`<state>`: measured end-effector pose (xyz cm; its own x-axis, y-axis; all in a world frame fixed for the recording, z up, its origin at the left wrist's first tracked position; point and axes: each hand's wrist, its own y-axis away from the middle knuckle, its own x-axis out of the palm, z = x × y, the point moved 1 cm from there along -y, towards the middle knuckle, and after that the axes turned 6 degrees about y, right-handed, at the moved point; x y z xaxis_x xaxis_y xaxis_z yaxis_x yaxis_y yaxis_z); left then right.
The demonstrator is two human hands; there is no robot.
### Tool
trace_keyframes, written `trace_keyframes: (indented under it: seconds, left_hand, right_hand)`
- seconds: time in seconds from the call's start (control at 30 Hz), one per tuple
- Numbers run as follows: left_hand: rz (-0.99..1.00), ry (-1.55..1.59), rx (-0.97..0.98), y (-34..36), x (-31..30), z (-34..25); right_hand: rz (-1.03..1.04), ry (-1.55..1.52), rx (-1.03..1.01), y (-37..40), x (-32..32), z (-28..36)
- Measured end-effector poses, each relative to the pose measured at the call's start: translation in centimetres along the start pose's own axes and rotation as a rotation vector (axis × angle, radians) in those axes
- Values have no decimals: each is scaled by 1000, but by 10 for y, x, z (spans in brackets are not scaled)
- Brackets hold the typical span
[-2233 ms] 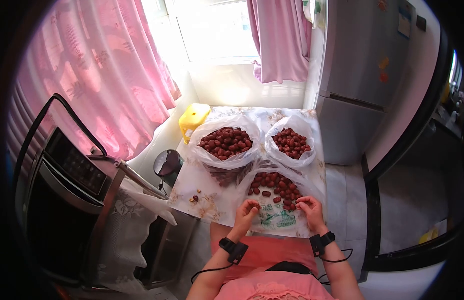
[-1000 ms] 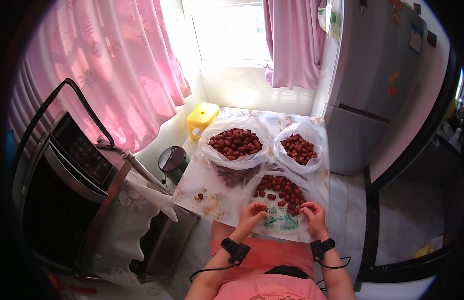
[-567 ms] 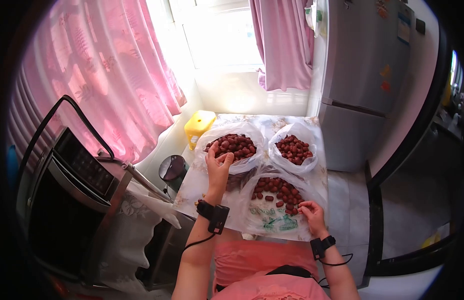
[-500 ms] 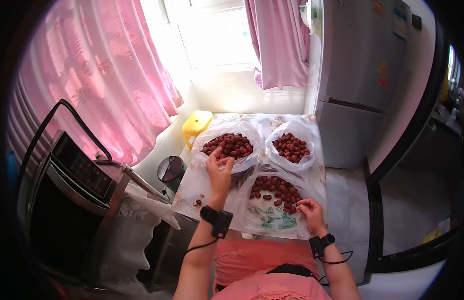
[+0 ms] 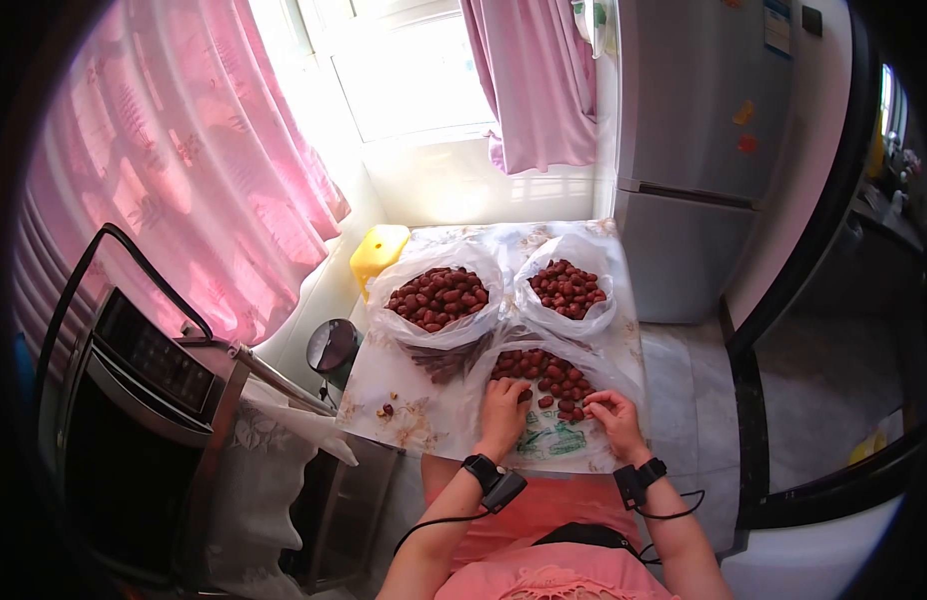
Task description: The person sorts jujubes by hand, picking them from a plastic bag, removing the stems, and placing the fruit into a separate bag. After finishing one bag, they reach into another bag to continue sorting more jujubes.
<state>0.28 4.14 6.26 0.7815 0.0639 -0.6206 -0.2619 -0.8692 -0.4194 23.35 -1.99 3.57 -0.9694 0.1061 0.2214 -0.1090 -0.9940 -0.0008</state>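
The near clear plastic bag [image 5: 484,372] lies spread open on the table, with red dates [image 5: 552,372] heaped at its far side and a few loose ones nearer me. At the bag's left side is my left hand [image 5: 502,415], its fingers curled around a dark red date [image 5: 525,395]. My right hand [image 5: 618,420] is at the right edge of the pile, thumb and fingertips pinched together on a date that is mostly hidden. Green print shows through the plastic between both hands. Behind stand a larger bag of dates [image 5: 442,298] at left and a smaller bag of dates [image 5: 566,290] at right.
A few date scraps [image 5: 387,410] lie on the patterned tablecloth [image 5: 369,385] at left. The yellow container [image 5: 379,248] stands at the back left corner. An oven-like appliance [image 5: 134,400] is on my left; a grey fridge [image 5: 684,240] stands beyond the table's right side.
My left hand has moved from the far left bag down and right to the near bag's dates. My right hand stays at the pile's right edge. The view has shifted slightly.
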Motion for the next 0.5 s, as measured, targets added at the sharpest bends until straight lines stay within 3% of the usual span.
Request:
trace_keyframes:
  seconds: [0.13,0.2,0.5]
  left_hand:
    - [0,102,-86,4,-4,-4]
    - [-19,429,-209,9,-11,-9]
    - [-137,445,-213,38,-16,-7]
  right_hand:
    - [1,-9,7,0,1,1]
    - [7,11,3,-1,-1,-1]
    - [12,16,4,-1,-2,-4]
